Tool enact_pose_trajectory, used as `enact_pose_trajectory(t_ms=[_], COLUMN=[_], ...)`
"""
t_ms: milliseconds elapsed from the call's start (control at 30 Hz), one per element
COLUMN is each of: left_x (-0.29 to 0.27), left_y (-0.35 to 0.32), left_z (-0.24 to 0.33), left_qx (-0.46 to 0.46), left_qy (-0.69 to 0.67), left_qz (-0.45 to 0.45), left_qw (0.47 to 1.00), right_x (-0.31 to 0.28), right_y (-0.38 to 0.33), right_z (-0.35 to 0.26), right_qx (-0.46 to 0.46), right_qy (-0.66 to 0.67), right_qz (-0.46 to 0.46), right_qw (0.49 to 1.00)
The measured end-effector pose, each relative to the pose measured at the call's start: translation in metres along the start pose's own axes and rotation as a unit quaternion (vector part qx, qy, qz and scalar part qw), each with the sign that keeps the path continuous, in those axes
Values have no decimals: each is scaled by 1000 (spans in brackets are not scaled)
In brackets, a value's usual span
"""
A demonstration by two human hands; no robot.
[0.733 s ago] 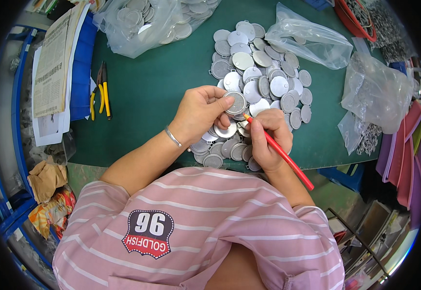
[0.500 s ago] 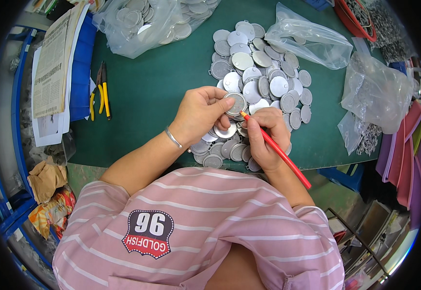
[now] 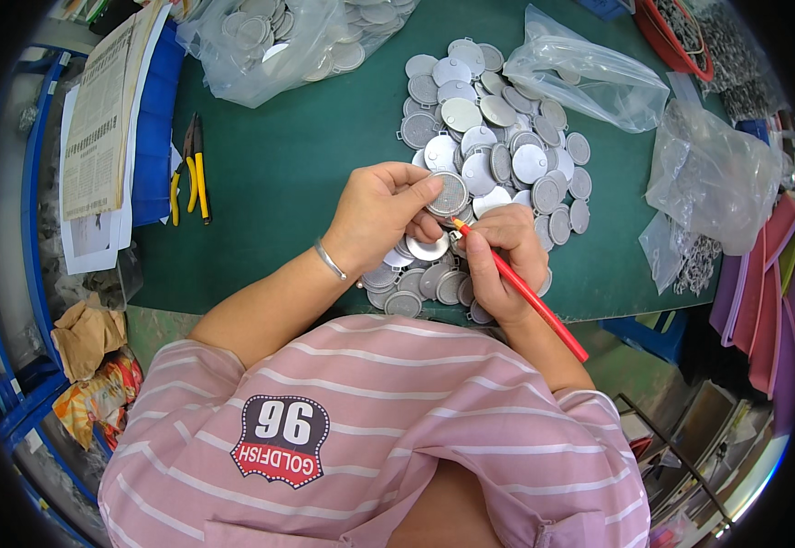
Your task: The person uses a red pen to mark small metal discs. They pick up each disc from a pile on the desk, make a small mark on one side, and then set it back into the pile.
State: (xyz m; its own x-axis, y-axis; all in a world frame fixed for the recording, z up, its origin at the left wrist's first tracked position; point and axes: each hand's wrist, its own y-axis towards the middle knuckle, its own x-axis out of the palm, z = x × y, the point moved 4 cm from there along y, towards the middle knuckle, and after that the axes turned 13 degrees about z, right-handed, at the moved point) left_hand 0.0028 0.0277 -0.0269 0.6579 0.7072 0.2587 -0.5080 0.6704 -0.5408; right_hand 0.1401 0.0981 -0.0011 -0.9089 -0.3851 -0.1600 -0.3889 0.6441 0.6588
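Observation:
Between thumb and fingers, my left hand [image 3: 386,212] pinches a round silver metal disc [image 3: 449,194] with a textured face and a raised rim. My right hand [image 3: 509,258] grips a red pencil [image 3: 544,312], its tip resting at or close to the disc's lower edge. A small shiny piece shows by the right fingertips, too small to name. Under and around both hands lies a pile of similar metal discs [image 3: 530,163], some with the smooth side up and some with the textured side. Small tabs stick out from many of their rims.
Pliers [image 3: 196,178] with yellow handles lie on the green table [image 3: 297,146], beside a blue bin [image 3: 153,137] and papers [image 3: 100,137]. A clear bag of discs [image 3: 260,55] sits at the far left. More clear bags [image 3: 713,173] and a red basket [image 3: 681,46] stand right.
The pencil tip has shifted slightly down along the disc's edge, and the disc is tilted a little differently. Both hands keep their grip.

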Motion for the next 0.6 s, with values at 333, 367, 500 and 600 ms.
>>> enact_pose_trajectory(t_ms=[333, 367, 500, 600], left_x=[1, 1, 1, 2], left_y=[0, 0, 0, 0], left_z=[0, 0, -1, 0], left_qx=[-6, -2, -3, -20], left_qy=[-12, -14, -16, -24], left_qz=[-3, -3, 0, -4], left_qw=[1000, 1000, 1000, 999], right_x=[3, 3, 3, -2], right_y=[0, 0, -1, -2], right_z=[2, 2, 2, 2], right_qx=[-4, -3, -7, 34], right_qy=[-29, -24, -17, 1], right_qz=[-11, -8, -21, -28], right_qw=[1000, 1000, 1000, 999])
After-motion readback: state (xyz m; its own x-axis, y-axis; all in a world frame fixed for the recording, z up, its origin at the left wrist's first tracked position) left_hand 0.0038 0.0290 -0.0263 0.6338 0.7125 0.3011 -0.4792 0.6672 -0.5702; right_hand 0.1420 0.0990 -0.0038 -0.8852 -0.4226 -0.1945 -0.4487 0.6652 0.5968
